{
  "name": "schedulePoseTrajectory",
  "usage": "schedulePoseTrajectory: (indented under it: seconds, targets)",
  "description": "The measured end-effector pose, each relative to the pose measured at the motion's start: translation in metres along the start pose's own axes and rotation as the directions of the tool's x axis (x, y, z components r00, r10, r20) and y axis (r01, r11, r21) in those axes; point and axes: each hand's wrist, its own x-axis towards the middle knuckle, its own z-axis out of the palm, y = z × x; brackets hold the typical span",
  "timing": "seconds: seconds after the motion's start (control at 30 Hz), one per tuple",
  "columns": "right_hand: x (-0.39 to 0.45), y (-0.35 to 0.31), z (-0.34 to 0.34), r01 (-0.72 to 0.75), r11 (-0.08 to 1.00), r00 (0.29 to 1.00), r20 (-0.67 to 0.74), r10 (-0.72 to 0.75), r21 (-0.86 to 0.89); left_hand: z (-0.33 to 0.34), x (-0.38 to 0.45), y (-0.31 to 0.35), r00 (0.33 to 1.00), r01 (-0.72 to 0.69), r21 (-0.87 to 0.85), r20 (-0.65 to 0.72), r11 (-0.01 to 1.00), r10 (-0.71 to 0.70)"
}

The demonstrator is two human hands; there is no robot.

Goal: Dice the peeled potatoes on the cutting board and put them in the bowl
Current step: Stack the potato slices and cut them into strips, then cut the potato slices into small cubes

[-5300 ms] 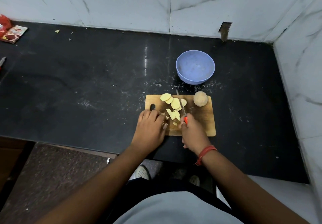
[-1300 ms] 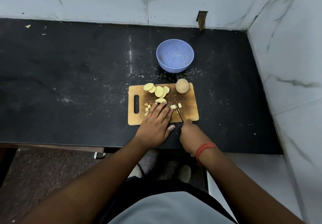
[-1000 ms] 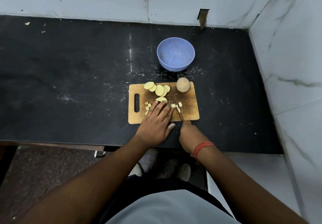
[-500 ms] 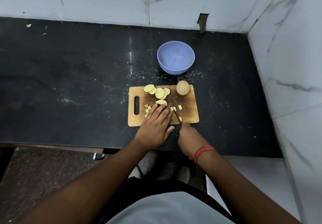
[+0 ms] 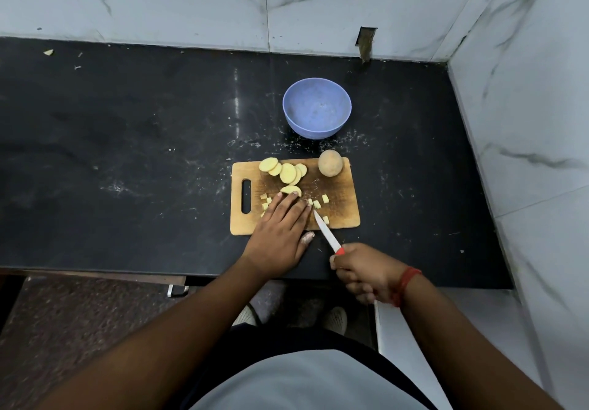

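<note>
- Head view: left hand [image 5: 280,237], fingers straight, pressing flat on the cutting board [image 5: 341,186].
- Right hand [image 5: 363,271] gripping the knife [image 5: 325,231] by its red handle; blade tip among the potato cubes [image 5: 317,204].
- Potato slices [image 5: 287,172], far side of board.
- Whole potato [image 5: 330,162], far right corner.
- Blue bowl [image 5: 317,113], on the dark surface [image 5: 127,142] beyond the board.

The setting is a kitchen. A black stone countertop [image 5: 127,154] runs into a corner of white marble-veined wall tiles [image 5: 191,1]. Beyond the fingers lie potato slices [image 5: 287,172] on a wooden cutting board [image 5: 341,215], with a blue bowl [image 5: 317,108] farther back. The right hand [image 5: 363,271] grips a red-handled knife [image 5: 326,232].
</note>
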Motion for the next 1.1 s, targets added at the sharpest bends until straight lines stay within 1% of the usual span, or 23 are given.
schedulePoseTrajectory:
  seconds: [0.07, 0.13, 0.17, 0.23, 0.3, 0.33, 0.37, 0.47, 0.53, 0.6, 0.7, 0.83, 0.97, 1.1]
  targets:
    - [-0.003, 0.004, -0.01, 0.038, 0.974, 0.99, 0.121, -0.067, 0.222, 0.0, 0.0, 0.0, 1.0, 0.013, -0.009, -0.001, 1.0, -0.013]
    - [-0.003, 0.007, -0.018, 0.1, 0.91, 0.975, 0.144, -0.171, 0.403, -0.001, -0.001, 0.0, 1.0, 0.017, -0.027, -0.021, 0.999, -0.018]
    - [-0.003, 0.007, -0.022, 0.137, 0.869, 0.968, 0.123, -0.219, 0.476, -0.002, 0.0, 0.001, 0.999, -0.007, -0.032, -0.032, 0.999, 0.006]
    - [-0.004, 0.004, -0.027, 0.216, 0.791, 0.953, 0.051, -0.297, 0.572, -0.005, 0.006, 0.01, 0.993, -0.117, -0.027, -0.02, 0.993, 0.117]
    - [-0.003, -0.001, -0.032, 0.272, 0.72, 0.936, -0.003, -0.351, 0.638, -0.005, 0.021, 0.023, 0.97, -0.24, -0.001, 0.041, 0.971, 0.24]
    - [-0.002, -0.003, -0.033, 0.288, 0.691, 0.927, -0.014, -0.374, 0.663, -0.004, 0.03, 0.028, 0.959, -0.271, 0.022, 0.087, 0.962, 0.268]
    - [-0.001, -0.006, -0.034, 0.299, 0.671, 0.92, -0.019, -0.391, 0.678, -0.003, 0.039, 0.033, 0.954, -0.276, 0.058, 0.14, 0.959, 0.266]
    - [-0.002, -0.011, -0.034, 0.322, 0.68, 0.912, -0.025, -0.409, 0.659, -0.002, 0.052, 0.03, 0.945, -0.224, 0.182, 0.28, 0.958, 0.168]
    - [-0.003, -0.013, -0.033, 0.345, 0.697, 0.907, -0.034, -0.419, 0.628, -0.003, 0.048, 0.02, 0.943, -0.209, 0.219, 0.302, 0.953, 0.137]
    - [-0.003, -0.014, -0.032, 0.353, 0.707, 0.905, -0.031, -0.425, 0.612, -0.005, 0.039, 0.008, 0.946, -0.213, 0.233, 0.292, 0.949, 0.141]
    - [0.0, -0.015, -0.029, 0.36, 0.728, 0.907, -0.034, -0.42, 0.583, -0.008, 0.021, -0.009, 0.945, -0.232, 0.204, 0.28, 0.951, 0.171]
    - [0.002, -0.021, -0.027, 0.366, 0.75, 0.911, -0.047, -0.41, 0.551, -0.012, 0.002, -0.03, 0.937, -0.291, 0.161, 0.246, 0.943, 0.247]
    - [0.006, -0.029, -0.023, 0.376, 0.77, 0.912, -0.058, -0.407, 0.516, -0.015, -0.013, -0.048, 0.927, -0.347, 0.164, 0.209, 0.924, 0.311]
    - [0.01, -0.034, -0.016, 0.369, 0.789, 0.916, -0.05, -0.397, 0.492, -0.016, -0.021, -0.058, 0.934, -0.342, 0.175, 0.168, 0.923, 0.314]
